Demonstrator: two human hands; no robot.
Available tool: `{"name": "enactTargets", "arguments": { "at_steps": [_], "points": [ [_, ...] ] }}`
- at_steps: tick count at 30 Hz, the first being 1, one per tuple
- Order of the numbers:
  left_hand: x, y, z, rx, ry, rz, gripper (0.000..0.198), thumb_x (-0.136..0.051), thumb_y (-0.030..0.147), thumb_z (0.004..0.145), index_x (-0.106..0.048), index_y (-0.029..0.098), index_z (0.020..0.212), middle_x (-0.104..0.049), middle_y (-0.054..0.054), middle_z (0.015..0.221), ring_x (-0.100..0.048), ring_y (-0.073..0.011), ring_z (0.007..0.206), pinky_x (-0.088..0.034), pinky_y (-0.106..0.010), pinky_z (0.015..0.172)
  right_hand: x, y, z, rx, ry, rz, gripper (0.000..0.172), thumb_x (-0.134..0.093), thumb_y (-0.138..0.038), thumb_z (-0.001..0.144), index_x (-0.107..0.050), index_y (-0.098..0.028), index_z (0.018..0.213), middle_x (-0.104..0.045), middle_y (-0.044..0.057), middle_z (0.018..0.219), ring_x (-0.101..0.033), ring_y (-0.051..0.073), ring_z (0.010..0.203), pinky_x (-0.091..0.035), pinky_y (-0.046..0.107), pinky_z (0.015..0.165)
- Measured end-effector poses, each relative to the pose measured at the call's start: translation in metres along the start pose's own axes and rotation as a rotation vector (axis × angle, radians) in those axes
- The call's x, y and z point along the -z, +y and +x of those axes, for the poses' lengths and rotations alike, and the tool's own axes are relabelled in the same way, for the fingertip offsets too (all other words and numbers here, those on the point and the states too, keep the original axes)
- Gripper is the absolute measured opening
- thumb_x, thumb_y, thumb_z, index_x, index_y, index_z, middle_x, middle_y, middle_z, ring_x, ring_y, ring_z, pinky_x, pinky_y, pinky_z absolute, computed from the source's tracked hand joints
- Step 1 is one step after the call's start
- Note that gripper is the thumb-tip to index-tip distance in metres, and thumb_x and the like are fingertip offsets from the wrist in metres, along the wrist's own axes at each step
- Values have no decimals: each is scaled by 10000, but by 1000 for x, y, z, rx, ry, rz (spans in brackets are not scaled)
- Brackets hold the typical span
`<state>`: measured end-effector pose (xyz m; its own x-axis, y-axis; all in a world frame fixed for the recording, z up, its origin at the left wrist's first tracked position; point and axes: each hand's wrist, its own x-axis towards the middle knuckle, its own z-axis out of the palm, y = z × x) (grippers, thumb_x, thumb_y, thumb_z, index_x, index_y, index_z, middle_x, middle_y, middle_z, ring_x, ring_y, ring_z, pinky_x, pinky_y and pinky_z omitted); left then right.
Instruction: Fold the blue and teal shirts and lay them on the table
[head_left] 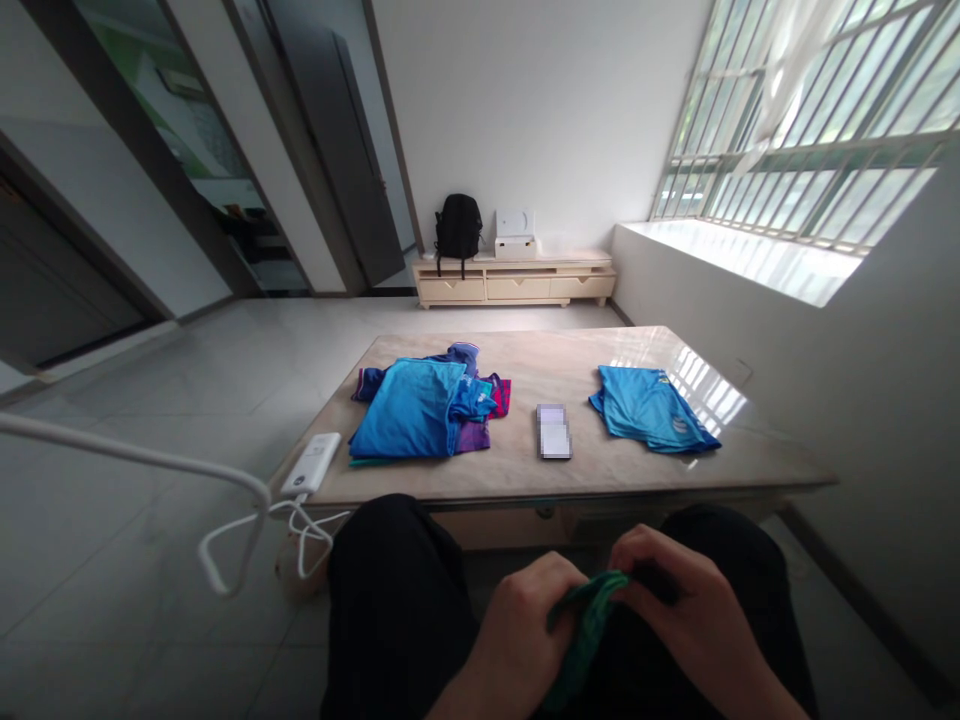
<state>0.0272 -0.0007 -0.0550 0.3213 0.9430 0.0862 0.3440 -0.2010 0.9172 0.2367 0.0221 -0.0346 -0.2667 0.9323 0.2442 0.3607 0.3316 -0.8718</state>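
A seated person holds a green cloth [586, 625] over the lap, just below the near edge of the bench [517, 470]. The left hand [525, 630] and right hand [694, 610] each have their grip closed on the cloth's upper end, fingers pinched on the fabric. On the bench, well apart from the hands, a pile of blue clothes [420, 410] sits left, a phone [553, 432] in the middle and a folded blue shirt [649, 408] right, with bare surface between them and along the near edge. A white power bank [311, 463] lies at the bench's left edge, its cable [300, 530] hanging over the side. Open floor runs left and beyond to a low cabinet [517, 282] at the far wall. The cloth's lower part is lost against dark trousers and the frame's bottom edge; the phone's screen is blurred.
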Motion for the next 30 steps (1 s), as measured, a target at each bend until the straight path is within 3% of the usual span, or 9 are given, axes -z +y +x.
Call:
{"name": "enactTargets", "arguments": {
  "at_steps": [7, 11, 14, 19, 22, 26, 30],
  "points": [
    [-3, -31, -3, 52, 31, 120, 332, -540, -19, 770, -728, 214, 915, -710, -25, 943, -656, -182, 885, -437, -266, 774, 2, -1, -1, 68, 97, 8, 127, -760, -194, 847, -650, -229, 794, -683, -7, 801, -655, 173, 745, -517, 247, 692],
    [-1, -43, -5, 45, 21, 194, 257, -536, 50, 837, -716, 207, 930, -702, -48, 984, -641, -201, 912, -433, -280, 789, 5, 2, -2, 91, 133, 11, 115, -748, -205, 872, -655, -235, 811, -686, -3, 822, -663, 170, 760, -526, 243, 705],
    [5, -53, -8, 91, 2, 213, 227, -530, 82, 865, -719, 201, 906, -700, -55, 990, -646, -208, 922, -436, -283, 785, 16, 5, -2, 80, 202, 10, 100, -750, -236, 879, -667, -239, 825, -701, 3, 853, -677, 174, 798, -541, 239, 731],
    [25, -67, -10, 145, 19, 66, 297, -531, 12, 757, -749, 185, 863, -718, -58, 964, -671, -205, 922, -470, -291, 821, 39, 9, 1, -2, 345, -25, 137, -790, -343, 834, -719, -226, 832, -743, 38, 893, -698, 211, 809, -583, 267, 726],
    [44, -61, -9, 177, -2, -145, 260, -631, 50, 728, -785, 173, 897, -754, -90, 1079, -678, -250, 1048, -522, -303, 839, 52, 14, 3, -60, 411, -74, 209, -818, -415, 785, -746, -226, 838, -760, 48, 902, -711, 229, 805, -602, 291, 746],
    [74, -30, -7, 390, -2, -487, 251, -678, 146, 769, -787, 155, 995, -722, -127, 1279, -704, -259, 1011, -538, -230, 622, 69, 28, 6, -177, 477, -105, 341, -869, -514, 684, -771, -234, 852, -776, 42, 887, -735, 231, 783, -612, 278, 739],
    [96, 0, -5, 445, 75, -678, 242, -692, 121, 764, -791, 151, 983, -746, -131, 1221, -718, -231, 952, -571, -239, 680, 82, 41, 10, -254, 414, -40, 392, -896, -514, 628, -772, -209, 839, -786, 65, 868, -750, 243, 741, -611, 265, 639]
  ]
}}
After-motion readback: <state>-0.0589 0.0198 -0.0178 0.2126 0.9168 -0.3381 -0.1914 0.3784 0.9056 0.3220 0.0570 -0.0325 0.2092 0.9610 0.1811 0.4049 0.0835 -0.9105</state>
